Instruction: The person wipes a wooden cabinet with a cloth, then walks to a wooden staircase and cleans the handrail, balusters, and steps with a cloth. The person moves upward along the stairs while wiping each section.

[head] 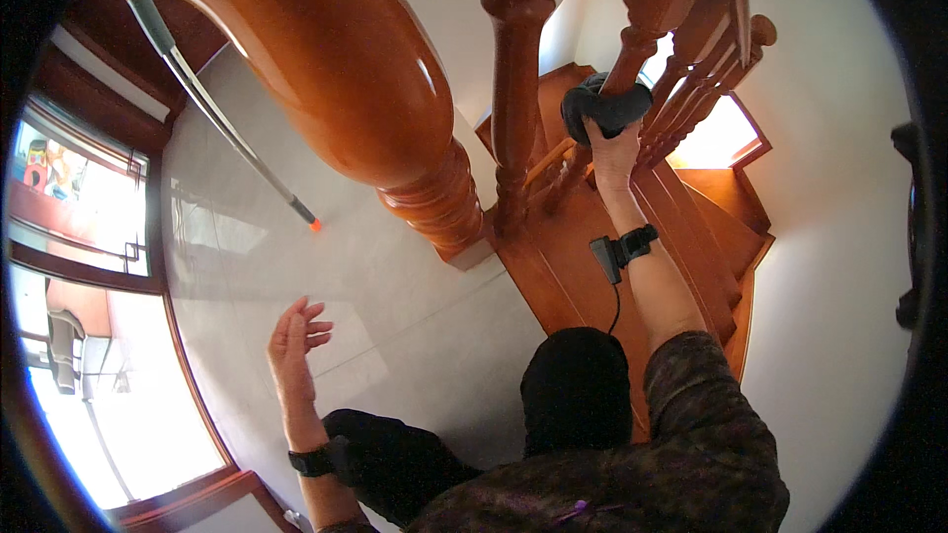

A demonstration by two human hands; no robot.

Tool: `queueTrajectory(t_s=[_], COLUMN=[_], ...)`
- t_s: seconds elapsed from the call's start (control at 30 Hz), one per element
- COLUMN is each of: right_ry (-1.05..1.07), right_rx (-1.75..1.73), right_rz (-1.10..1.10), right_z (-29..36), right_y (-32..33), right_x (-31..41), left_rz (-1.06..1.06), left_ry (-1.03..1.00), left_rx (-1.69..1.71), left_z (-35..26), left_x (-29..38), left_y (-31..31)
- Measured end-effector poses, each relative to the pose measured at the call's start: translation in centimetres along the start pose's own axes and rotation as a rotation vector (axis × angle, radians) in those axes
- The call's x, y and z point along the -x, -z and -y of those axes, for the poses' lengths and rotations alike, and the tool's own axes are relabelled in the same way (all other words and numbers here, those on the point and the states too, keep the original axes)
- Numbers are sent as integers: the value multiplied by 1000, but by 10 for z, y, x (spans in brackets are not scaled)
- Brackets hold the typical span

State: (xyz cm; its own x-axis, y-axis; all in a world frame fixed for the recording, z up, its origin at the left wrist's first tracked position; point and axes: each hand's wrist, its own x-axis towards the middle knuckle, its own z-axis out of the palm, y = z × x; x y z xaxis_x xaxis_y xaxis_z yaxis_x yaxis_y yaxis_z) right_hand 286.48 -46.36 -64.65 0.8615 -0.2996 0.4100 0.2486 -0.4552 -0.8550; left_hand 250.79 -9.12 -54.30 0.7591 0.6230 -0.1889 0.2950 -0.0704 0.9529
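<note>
My right hand [613,149] grips a dark grey cloth [629,108] wrapped around a turned wooden baluster [628,63] of the stair railing. The cloth hides part of the baluster and most of my fingers. Away to the left, my left hand [296,337] hangs in the air over the pale tiled floor [348,274]. Its fingers are bent a little and apart, holding nothing. Between the two hands stands a thick, glossy wooden newel post [348,81], with another turned baluster [515,81] beside it.
Wooden stairs [585,259] turn past the railing on the right, beside a white wall [822,237]. A metal pole [229,133] with an orange tip slants down behind the newel post's left side. Wood-framed glass doors [159,237] stand at far left.
</note>
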Motion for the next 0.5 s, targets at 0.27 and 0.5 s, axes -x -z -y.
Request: queueTrajectory(t_s=[0.27,0.5], right_ry=[-113,28], right_rx=[230,621], right_rz=[330,684], right_z=[-198,-281], right_y=[-48,-76], right_x=[84,85], left_rz=[-198,-373], left_ry=[-15,18], left_rx=[-110,-105], left_z=[4,10], left_x=[23,38], left_y=[50,81])
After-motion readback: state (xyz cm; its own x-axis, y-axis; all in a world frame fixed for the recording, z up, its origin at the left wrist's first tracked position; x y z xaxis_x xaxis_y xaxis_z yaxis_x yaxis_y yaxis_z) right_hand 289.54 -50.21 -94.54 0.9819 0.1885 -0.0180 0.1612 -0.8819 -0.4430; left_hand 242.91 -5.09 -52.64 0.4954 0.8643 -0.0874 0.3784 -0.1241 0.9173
